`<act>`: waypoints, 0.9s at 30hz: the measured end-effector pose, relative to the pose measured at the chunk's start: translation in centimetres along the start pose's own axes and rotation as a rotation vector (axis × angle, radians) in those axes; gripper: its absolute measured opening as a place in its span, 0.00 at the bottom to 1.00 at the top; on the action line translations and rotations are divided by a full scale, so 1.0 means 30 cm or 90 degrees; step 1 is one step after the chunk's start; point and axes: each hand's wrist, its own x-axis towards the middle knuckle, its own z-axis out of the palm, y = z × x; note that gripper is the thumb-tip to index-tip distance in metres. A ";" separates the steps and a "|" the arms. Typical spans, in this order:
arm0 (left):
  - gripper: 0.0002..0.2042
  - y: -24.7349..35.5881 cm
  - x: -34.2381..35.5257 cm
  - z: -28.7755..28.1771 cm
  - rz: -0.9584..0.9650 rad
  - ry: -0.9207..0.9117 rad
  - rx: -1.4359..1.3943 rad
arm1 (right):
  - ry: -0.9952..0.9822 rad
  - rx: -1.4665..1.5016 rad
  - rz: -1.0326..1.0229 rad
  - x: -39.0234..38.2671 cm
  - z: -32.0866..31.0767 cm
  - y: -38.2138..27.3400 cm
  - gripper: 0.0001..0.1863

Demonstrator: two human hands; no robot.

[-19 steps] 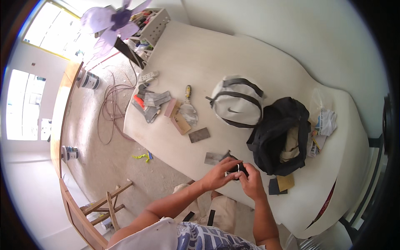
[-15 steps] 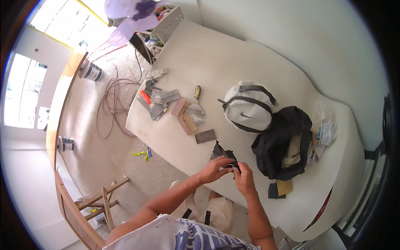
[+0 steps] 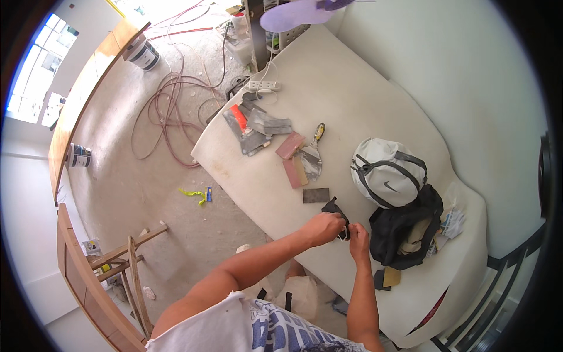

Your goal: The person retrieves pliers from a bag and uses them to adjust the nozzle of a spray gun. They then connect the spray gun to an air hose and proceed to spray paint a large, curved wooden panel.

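A small piece of black cloth or a pouch (image 3: 332,207), with a thin white cord hanging from it, is at the near edge of the covered surface. My left hand (image 3: 326,228) is closed on the black cloth. Beside it, my right hand (image 3: 359,242) pinches at the cloth's corner by the white cord; its fingertips are partly hidden. A dark sanding block (image 3: 316,195) lies just beyond the cloth. To the right stands an unzipped black bag (image 3: 381,232) with beige cloth inside, against a white and black backpack (image 3: 387,170).
Pink sanding blocks (image 3: 290,145), a putty knife (image 3: 317,136), several scrapers (image 3: 249,132) and a power strip (image 3: 264,85) lie on the beige-covered surface (image 3: 346,94). Sandpaper pieces (image 3: 391,277) sit near the bag. A coiled hose (image 3: 170,117) and a wooden sawhorse (image 3: 126,252) are on the floor.
My view has shifted, so the surface and tools appear farther right and lower. Both hands remain at the black cloth; my left fingers have curled closer and the white cord now hangs visibly.
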 end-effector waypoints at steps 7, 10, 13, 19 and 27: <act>0.12 0.004 -0.004 -0.124 -0.083 -0.080 -0.130 | -0.100 0.016 -0.059 -0.004 0.060 -0.012 0.14; 0.12 0.092 -0.026 -0.217 -0.057 -0.121 -0.078 | -0.051 -0.014 -0.074 0.003 0.092 0.036 0.09; 0.14 0.046 -0.029 -0.325 -0.032 -0.148 -0.042 | -0.007 -0.030 -0.115 -0.010 0.083 0.004 0.10; 0.15 -0.101 0.022 -0.262 -0.106 0.149 0.248 | 0.180 -0.100 -0.112 -0.001 0.111 -0.047 0.11; 0.16 -0.151 0.151 0.054 -0.085 -0.087 -0.273 | 0.193 0.136 -0.042 0.010 0.070 -0.004 0.07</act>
